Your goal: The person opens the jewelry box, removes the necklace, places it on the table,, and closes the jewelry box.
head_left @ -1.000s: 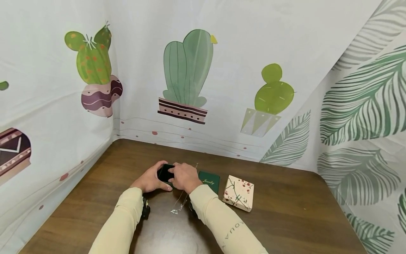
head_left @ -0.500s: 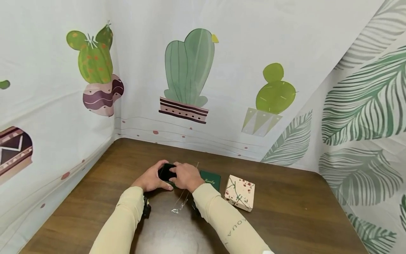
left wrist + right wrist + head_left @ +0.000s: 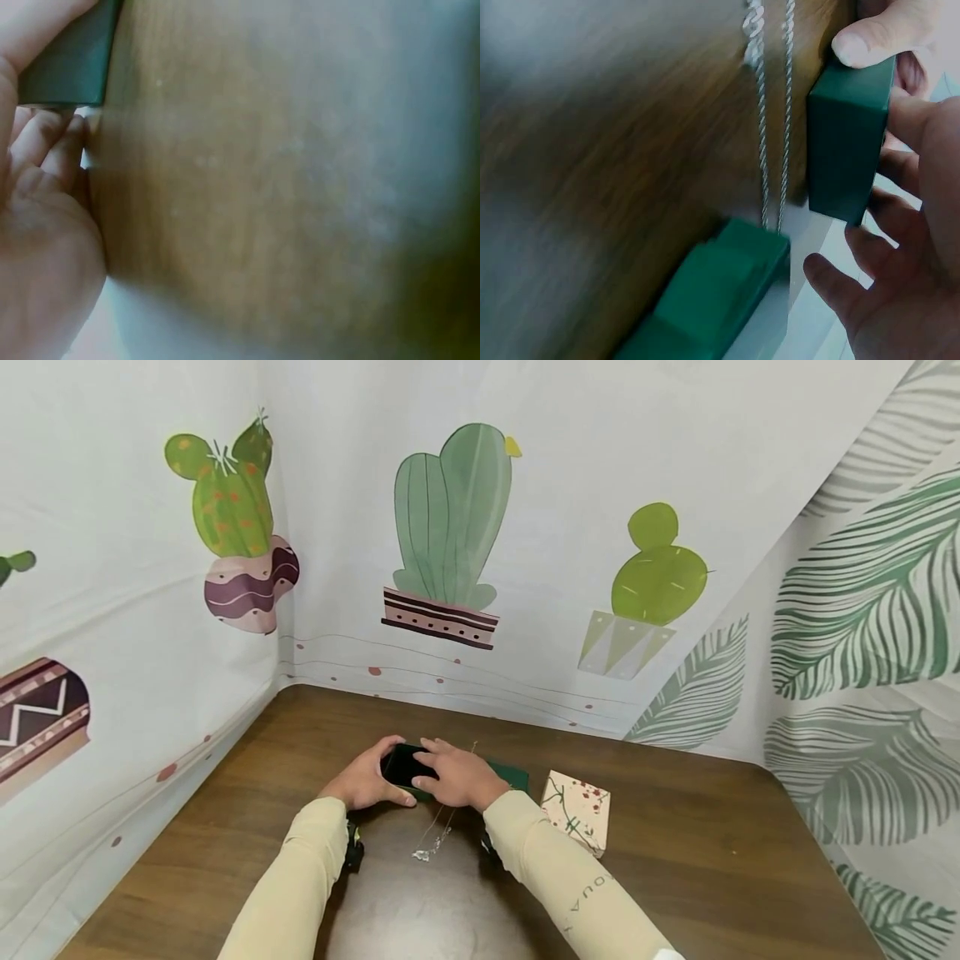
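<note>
My left hand (image 3: pixel 367 779) grips a small dark green jewellery box (image 3: pixel 406 767) with a black inside, thumb along the near side and fingers at the far side. The box's green wall (image 3: pixel 75 64) shows at the top of the left wrist view. My right hand (image 3: pixel 461 774) lies over the box's right end, its fingers spread and touching the box's edge and inside. A thin silver chain necklace (image 3: pixel 422 855) lies on the table below and partly behind the right hand. In the right wrist view, the chain (image 3: pixel 763 142) runs between the box and a green lid (image 3: pixel 720 277).
The lid (image 3: pixel 516 777) is partly hidden by the right forearm. A cream box with red flowers (image 3: pixel 581 810) sits to its right. All stand on a brown wooden table (image 3: pixel 690 852) with a cactus-print cloth (image 3: pixel 555 543) behind it.
My right hand has shifted slightly to the right, leaving more of the box's black inside visible. The left hand keeps its grip. The whole head view has drifted a little.
</note>
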### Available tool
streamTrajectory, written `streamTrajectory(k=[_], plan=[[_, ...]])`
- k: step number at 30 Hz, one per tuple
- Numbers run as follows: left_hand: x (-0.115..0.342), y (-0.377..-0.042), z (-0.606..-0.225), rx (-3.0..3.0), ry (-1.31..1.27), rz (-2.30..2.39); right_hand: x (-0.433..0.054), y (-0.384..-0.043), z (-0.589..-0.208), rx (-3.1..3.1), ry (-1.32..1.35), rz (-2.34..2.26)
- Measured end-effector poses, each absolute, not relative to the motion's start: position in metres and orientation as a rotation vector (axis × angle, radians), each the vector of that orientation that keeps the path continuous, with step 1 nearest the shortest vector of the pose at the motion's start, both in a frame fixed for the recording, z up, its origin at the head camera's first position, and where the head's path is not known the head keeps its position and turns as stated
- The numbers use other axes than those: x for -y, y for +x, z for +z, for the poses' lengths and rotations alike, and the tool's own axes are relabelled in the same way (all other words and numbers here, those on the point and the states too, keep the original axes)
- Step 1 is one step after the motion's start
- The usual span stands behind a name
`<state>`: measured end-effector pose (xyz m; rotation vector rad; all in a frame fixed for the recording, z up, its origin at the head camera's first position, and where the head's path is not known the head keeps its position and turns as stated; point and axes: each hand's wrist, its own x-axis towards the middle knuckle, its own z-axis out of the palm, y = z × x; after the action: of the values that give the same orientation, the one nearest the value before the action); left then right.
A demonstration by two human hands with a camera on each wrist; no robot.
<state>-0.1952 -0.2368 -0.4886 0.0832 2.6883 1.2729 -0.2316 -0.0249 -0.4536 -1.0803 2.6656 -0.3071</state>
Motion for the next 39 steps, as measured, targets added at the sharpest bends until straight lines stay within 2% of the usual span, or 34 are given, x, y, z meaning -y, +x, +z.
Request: streamTrajectory(k=[25, 39], plan=[[0.237, -0.197, -0.492, -2.687, 0.082, 1.287, -0.049, -0.235, -0.430, -2.642, -1.099, -0.099], [0.238, -0.200, -0.496, -2.680, 0.091, 1.316, -0.086, -0.240, -0.429, -2.587, -0.893, 0.132]])
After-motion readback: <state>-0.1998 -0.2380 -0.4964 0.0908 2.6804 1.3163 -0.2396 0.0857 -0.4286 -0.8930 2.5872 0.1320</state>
